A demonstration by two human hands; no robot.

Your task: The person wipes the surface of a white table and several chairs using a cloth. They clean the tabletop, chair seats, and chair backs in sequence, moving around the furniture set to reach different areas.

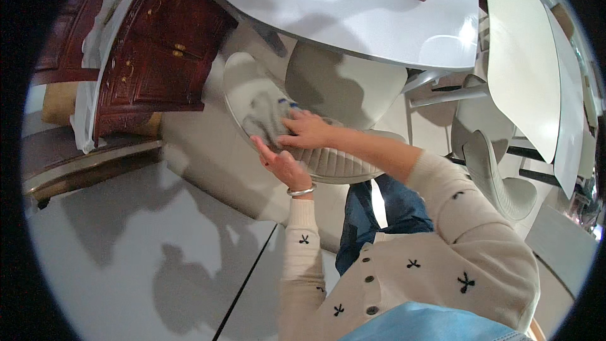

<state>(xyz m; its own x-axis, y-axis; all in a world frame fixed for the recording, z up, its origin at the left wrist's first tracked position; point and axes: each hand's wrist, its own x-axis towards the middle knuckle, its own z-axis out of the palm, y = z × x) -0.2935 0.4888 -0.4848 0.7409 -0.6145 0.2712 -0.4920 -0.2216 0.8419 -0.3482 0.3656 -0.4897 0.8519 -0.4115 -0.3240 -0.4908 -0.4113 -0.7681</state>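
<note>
A pale chair [338, 163] with a ribbed, quilted section stands before me. On its smooth part lies a rumpled grey cloth [265, 116] with small blue marks. My right hand [307, 130] has its fingers and thumb on the cloth's right side, holding it against the chair; the fingertips are slightly blurred. Just below, my left hand [286, 166] is at the chair's near rim, its index finger extended and other fingers partly hidden. It holds nothing that I can see, and whether it touches the rim is unclear.
Beyond the chair is a white glossy table [369, 14], with another pale chair seat [331, 85] partly under its edge. A dark red wooden cabinet [156, 52] stands left. More pale chairs [497, 180] and a white tabletop [521, 57] are at the right.
</note>
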